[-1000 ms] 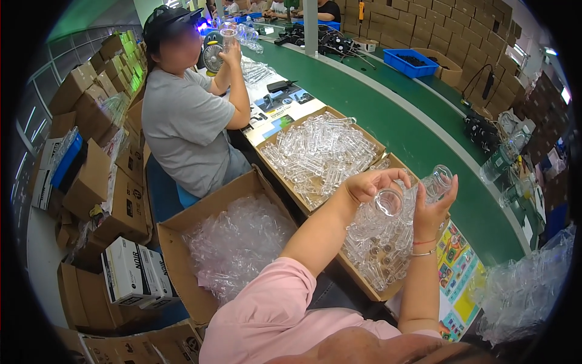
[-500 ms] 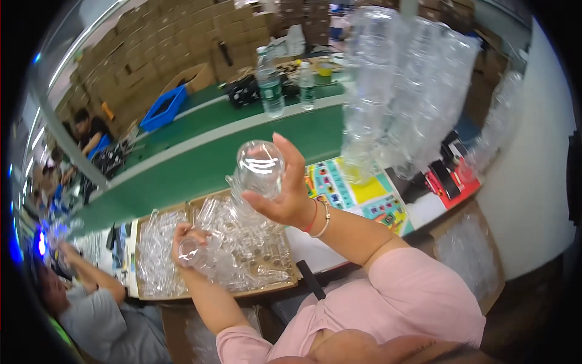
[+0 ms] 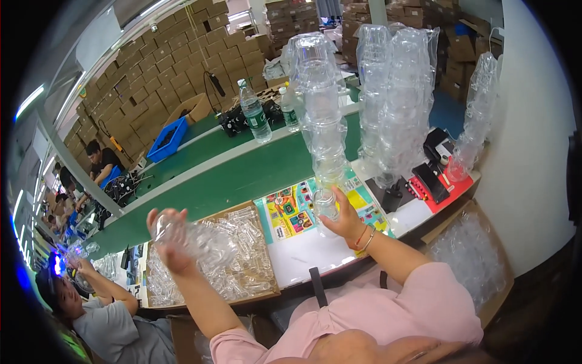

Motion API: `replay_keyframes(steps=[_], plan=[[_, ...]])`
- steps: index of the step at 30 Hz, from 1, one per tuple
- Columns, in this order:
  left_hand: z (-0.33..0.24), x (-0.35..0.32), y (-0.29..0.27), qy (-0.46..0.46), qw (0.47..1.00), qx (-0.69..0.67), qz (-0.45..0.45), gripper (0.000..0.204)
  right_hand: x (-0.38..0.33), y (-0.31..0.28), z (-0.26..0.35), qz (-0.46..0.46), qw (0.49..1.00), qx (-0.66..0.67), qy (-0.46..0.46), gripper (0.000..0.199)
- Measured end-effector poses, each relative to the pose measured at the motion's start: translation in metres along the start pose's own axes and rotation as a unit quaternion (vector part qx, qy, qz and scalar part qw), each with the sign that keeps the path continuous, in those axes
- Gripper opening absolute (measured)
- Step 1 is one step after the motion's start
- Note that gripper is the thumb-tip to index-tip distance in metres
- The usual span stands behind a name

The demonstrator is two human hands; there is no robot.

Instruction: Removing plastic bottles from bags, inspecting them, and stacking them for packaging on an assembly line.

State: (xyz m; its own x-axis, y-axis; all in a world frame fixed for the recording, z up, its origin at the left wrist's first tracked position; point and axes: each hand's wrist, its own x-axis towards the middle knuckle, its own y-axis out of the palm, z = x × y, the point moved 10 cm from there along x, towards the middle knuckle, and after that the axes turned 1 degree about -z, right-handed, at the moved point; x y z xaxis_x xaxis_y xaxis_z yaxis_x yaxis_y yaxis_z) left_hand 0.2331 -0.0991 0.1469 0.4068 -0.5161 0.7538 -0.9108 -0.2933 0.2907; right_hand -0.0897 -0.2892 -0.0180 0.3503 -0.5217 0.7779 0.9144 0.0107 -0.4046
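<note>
Over cardboard tray, hands grip clear cups.

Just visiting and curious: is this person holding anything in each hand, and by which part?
The right hand grips the bottom of a tall stack of clear plastic cups. The left hand holds one clear cup around its side, above the cardboard box.

- I see a pink short-sleeved top, the sleeves ending above the elbows and the cloth creased across the chest.
- Both forearms are bare.
- My left hand wears nothing that I can make out.
- My right hand has a thin red cord and a slim bangle at the wrist.
</note>
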Motion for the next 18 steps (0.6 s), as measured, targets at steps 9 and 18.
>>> replay_keyframes(steps=[9, 18], plan=[[0.108, -0.007, 0.111, -0.139, 0.977, 0.155, 0.050, 0.065, 0.025, -0.023, -0.021, -0.012, 1.000, 0.000, 0.026, 0.088], [0.165, -0.045, 0.131, -0.171, 0.882, 0.413, 0.151, 0.057, 0.032, -0.038, -0.019, -0.008, 0.998, -0.064, -0.021, 0.084]])
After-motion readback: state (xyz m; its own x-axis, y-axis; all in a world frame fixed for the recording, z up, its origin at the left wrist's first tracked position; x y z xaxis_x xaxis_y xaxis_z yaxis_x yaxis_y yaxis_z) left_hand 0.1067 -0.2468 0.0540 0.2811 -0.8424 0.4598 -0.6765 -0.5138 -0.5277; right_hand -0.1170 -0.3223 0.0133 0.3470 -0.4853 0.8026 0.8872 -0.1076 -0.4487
